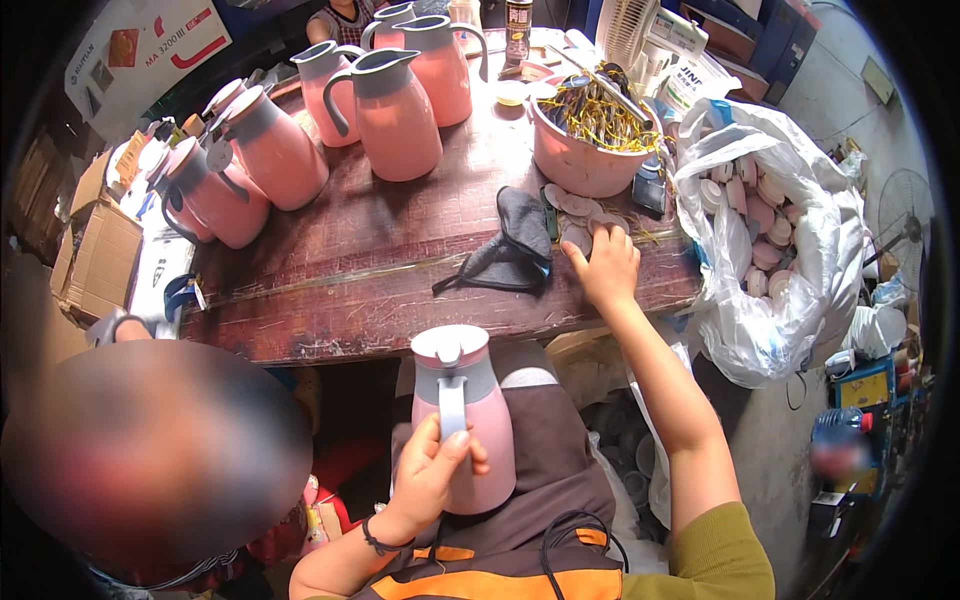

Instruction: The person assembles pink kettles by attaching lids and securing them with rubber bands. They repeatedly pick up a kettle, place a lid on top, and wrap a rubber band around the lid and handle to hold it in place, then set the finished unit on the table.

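My left hand [428,472] is closed around a pink jug [466,420] with a grey collar, lid and handle, holding it upright on my lap below the table edge. My right hand [604,268] reaches onto the dark wooden table [380,270] and rests its fingers on small round pink and white discs [578,222] lying by a pink basin [584,158]. Whether the fingers pinch a disc I cannot tell. A dark grey cloth [516,248] lies just left of that hand.
Several more pink jugs [392,118] stand on the table's far and left side. The basin holds tangled yellow and dark wire pieces. A white plastic bag [770,240] of round caps sits at the right. Cardboard boxes [95,262] stand left; another person is at lower left.
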A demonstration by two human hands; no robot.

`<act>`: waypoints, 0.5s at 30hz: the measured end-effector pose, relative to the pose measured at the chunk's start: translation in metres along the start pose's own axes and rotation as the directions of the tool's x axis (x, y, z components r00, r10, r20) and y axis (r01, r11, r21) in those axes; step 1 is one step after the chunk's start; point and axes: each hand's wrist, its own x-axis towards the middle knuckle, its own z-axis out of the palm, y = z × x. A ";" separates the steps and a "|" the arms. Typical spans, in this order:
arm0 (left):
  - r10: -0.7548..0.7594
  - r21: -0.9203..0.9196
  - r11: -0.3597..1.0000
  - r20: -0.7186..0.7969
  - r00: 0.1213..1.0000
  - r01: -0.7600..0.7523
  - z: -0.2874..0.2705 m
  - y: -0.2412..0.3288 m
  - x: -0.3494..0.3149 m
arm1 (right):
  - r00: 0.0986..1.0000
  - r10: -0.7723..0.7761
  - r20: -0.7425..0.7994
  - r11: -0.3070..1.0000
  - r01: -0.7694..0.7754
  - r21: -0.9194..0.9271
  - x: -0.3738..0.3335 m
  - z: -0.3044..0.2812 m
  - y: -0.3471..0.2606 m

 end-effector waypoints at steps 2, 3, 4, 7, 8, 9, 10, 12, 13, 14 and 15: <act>-0.015 0.027 1.000 0.018 1.000 0.014 -0.002 -0.003 0.006 | 1.000 0.018 -0.009 0.999 -0.018 -0.045 0.003 0.010 0.003; 0.002 0.078 0.997 0.022 1.000 -0.003 -0.005 -0.002 0.006 | 1.000 0.030 -0.006 1.000 -0.030 0.004 0.002 0.009 0.001; 0.017 0.128 0.992 0.028 0.999 -0.020 -0.006 0.000 0.008 | 0.999 0.042 -0.003 0.998 -0.042 0.052 0.001 0.007 0.000; -0.042 0.116 0.992 0.022 0.999 0.039 -0.014 0.006 0.009 | 0.996 0.085 -0.008 0.914 -0.075 0.400 0.006 -0.004 -0.001; -0.078 0.085 0.993 0.018 0.997 0.076 -0.018 0.007 0.009 | 0.985 0.170 0.009 0.816 -0.146 0.560 0.004 -0.011 -0.005; -0.102 0.023 0.995 0.034 0.994 0.101 -0.022 0.008 0.009 | 0.982 0.184 0.038 0.754 -0.166 0.636 0.001 -0.021 -0.008; -0.124 -0.041 0.991 0.047 0.991 0.126 -0.028 0.008 0.010 | 0.979 0.190 0.071 0.684 -0.184 0.706 -0.003 -0.029 -0.012; -0.164 -0.153 0.973 0.064 0.984 0.173 -0.036 0.006 0.012 | 0.957 0.144 0.251 0.530 -0.289 0.797 -0.018 -0.059 -0.023; -0.159 -0.098 0.981 0.069 0.985 0.165 -0.038 0.005 0.013 | 0.917 0.071 0.393 0.446 -0.382 0.810 -0.032 -0.080 -0.034; -0.161 -0.042 0.985 0.076 0.984 0.165 -0.039 0.004 0.015 | 0.891 -0.053 0.452 0.492 -0.371 0.788 -0.050 -0.102 -0.046; -0.168 0.019 0.986 0.082 0.982 0.167 -0.040 0.002 0.015 | 0.845 -0.169 0.507 0.531 -0.355 0.769 -0.069 -0.122 -0.059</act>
